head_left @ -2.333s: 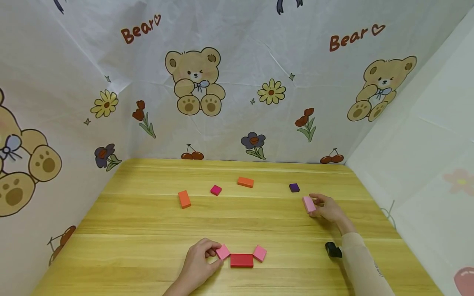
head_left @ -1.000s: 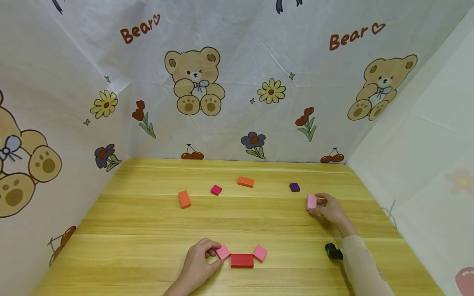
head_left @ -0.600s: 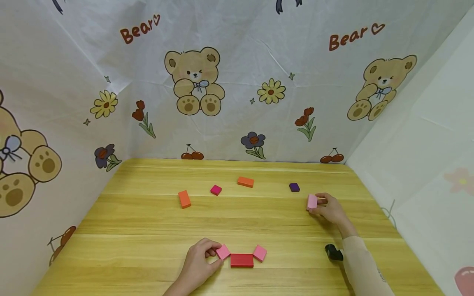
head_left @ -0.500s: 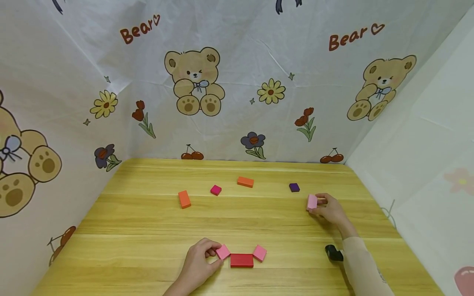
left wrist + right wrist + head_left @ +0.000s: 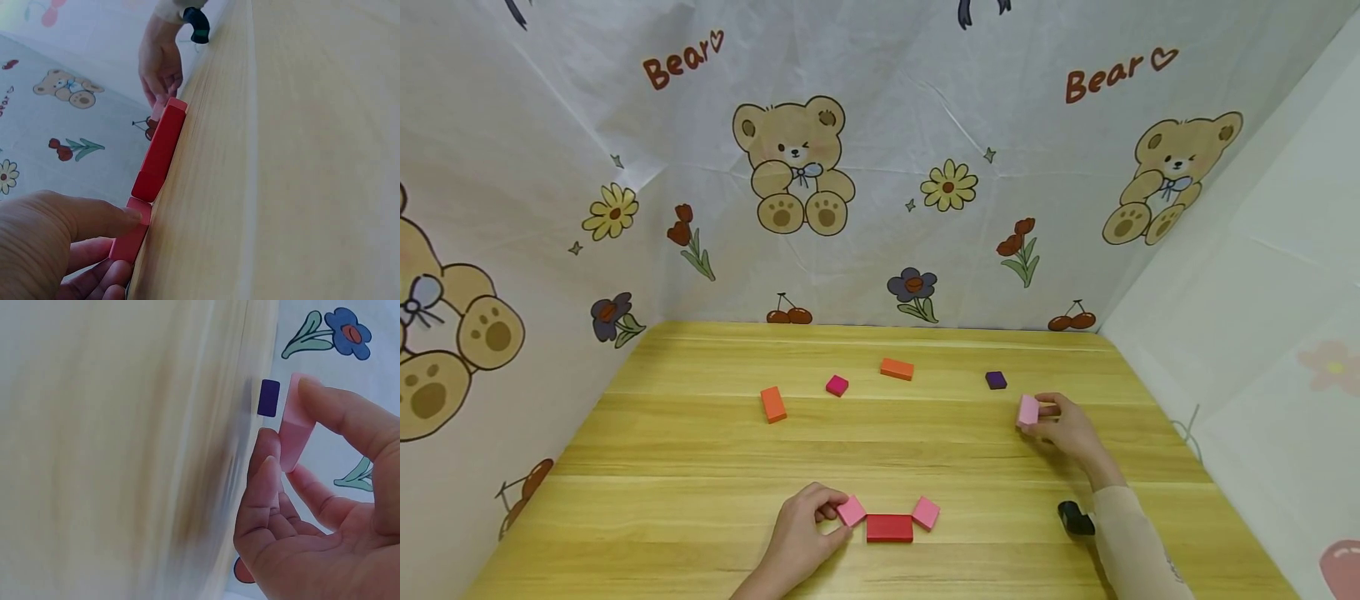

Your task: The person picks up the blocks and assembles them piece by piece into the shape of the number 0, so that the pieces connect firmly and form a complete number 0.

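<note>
In the head view my left hand pinches a small pink block between thumb and fingers. That block's corner meets the left end of a red rectangular block, and a second pink block stands at the red one's right end. Over at the right, my right hand grips a light pink oblong block. The right wrist view shows this light pink block between the thumb and fingers, beside a dark purple block. Seen from the left wrist, my left thumb presses on the pink block's face.
Toward the back of the wooden table lie two orange blocks, a magenta block and the purple block. A black object is at the right sleeve. Bear-printed cloth hangs behind the table.
The light pink block has turned more upright in my right hand since the earliest frame. Over the last half second it has shifted slightly left. My left hand stays in place.
</note>
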